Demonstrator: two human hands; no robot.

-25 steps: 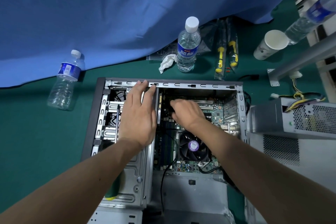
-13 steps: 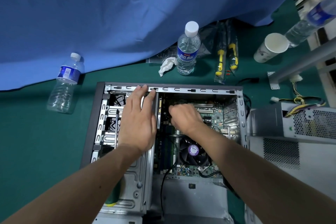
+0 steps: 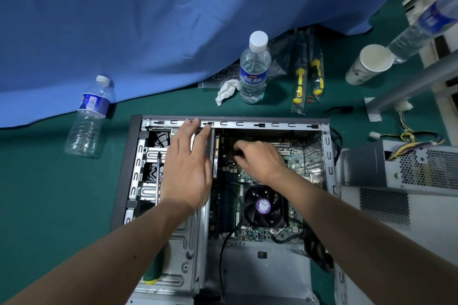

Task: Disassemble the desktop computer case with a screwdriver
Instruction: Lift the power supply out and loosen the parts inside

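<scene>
Lying on its side on the green mat (image 3: 49, 205), the computer case (image 3: 326, 156) has its panel off so you look straight down at the motherboard (image 3: 292, 153) and the CPU fan (image 3: 263, 205). Left hand (image 3: 187, 168) is flat with fingers straight, pressing on the metal drive cage (image 3: 148, 181), fingertips reaching the case's far rail. Right hand (image 3: 260, 158) is down inside over the board with fingers curled on something dark near the expansion slots, can't make out what exactly. A screwdriver (image 3: 155, 250) with a green handle is sitting on the cage, partly hidden under the left forearm. Just right of the case is the pulled power supply (image 3: 409, 168) with its wire bundle. Further back: an upright water bottle (image 3: 254, 69), crumpled tissue (image 3: 226, 90) touching it, bagged yellow screwdrivers (image 3: 308, 77), a paper cup (image 3: 369, 64), and another bottle (image 3: 90, 116) off to the left by the blue cloth (image 3: 148, 20)
</scene>
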